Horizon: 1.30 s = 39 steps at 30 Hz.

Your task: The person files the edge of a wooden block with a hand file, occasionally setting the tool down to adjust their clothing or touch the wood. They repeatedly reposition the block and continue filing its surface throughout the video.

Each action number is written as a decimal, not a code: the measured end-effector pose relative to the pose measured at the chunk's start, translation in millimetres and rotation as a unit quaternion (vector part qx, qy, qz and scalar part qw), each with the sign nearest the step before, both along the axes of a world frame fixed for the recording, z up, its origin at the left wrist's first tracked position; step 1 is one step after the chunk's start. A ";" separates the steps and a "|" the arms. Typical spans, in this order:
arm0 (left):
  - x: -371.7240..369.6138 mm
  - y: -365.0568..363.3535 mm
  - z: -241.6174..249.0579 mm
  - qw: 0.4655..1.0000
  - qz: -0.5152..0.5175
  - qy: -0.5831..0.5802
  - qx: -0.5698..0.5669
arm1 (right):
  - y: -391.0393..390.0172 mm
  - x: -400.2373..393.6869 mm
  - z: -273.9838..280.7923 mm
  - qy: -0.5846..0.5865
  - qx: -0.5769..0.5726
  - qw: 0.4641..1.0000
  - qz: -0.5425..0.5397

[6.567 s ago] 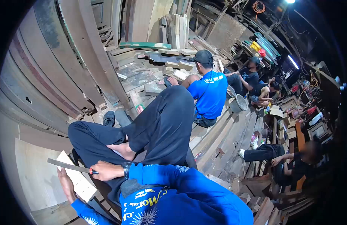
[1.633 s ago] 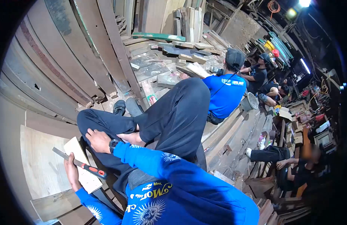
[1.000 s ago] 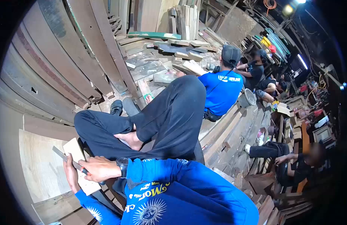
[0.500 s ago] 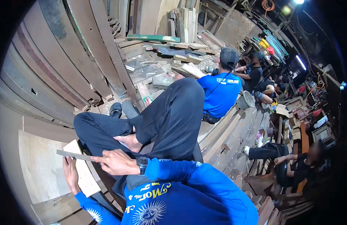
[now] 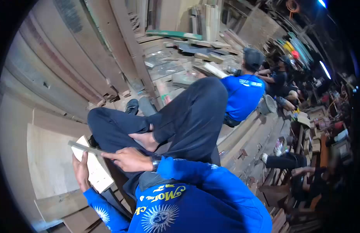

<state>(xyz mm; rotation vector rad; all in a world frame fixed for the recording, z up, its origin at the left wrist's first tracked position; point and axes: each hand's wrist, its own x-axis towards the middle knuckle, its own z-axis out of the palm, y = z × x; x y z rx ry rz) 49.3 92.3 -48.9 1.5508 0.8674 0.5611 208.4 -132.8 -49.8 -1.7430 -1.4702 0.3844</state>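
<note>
My right hand [image 5: 134, 159], a dark watch at its wrist, is closed on a flat grey file [image 5: 85, 147], the index finger stretched along it. The file lies across the upper end of a pale wooden block [image 5: 97, 171], overlapping it in this view. My left hand [image 5: 82, 171] is wrapped round the block's left edge, thumb up near the file's far end; its other fingers are mostly hidden. The block is tilted beside my bent knee, and small dark marks dot its face.
Tall planks [image 5: 71, 50] lean along the left, and a pale panel [image 5: 46, 167] stands beside my left hand. A person in a blue shirt [image 5: 244, 95] sits ahead, with other people farther right. Scrap wood [image 5: 209, 57] and a grey bucket [image 5: 267, 105] lie beyond my legs.
The view has shifted, so the scene sits farther right. The block is turned more upright under the file, and the file's tip now overlaps the block's top end. Both hands keep their hold.
</note>
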 end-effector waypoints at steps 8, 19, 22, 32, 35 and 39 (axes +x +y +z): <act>2.2 -6.7 4.1 1.000 -0.007 -0.014 -0.003 | 9.5 3.6 -3.2 0.047 0.003 0.999 0.024; 4.2 -8.1 7.1 0.997 0.002 -0.066 -0.051 | -20.3 -3.5 4.3 0.068 -0.023 0.997 0.013; 5.6 -12.2 11.0 0.997 0.012 -0.064 -0.043 | 4.4 1.3 -8.4 0.030 0.012 0.999 0.014; 5.8 -10.3 15.5 0.999 -0.008 -0.038 -0.019 | 5.2 13.4 18.9 0.074 -0.004 0.996 0.047; 7.1 -12.5 18.1 1.000 0.013 0.003 -0.007 | 1.7 10.4 20.7 0.072 0.009 0.996 0.050; 9.5 -8.4 15.8 0.999 0.046 0.029 0.002 | 18.6 6.4 38.8 0.018 -0.033 0.997 0.063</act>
